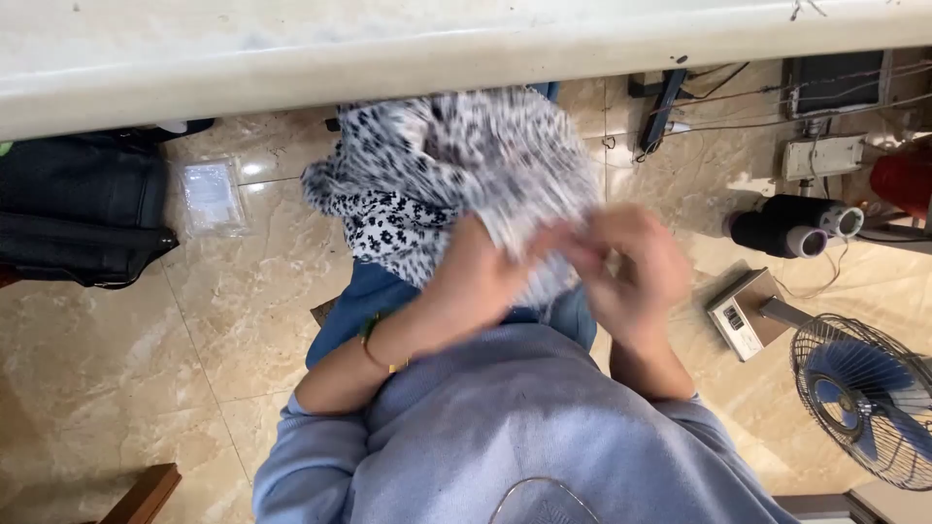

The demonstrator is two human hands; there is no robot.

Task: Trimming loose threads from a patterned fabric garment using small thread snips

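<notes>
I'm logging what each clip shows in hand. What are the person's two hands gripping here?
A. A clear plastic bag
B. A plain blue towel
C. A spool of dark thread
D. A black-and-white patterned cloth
D: the left hand and right hand both clutch the black-and-white patterned cloth; the dark thread spools and clear plastic bag lie apart on the floor.
</notes>
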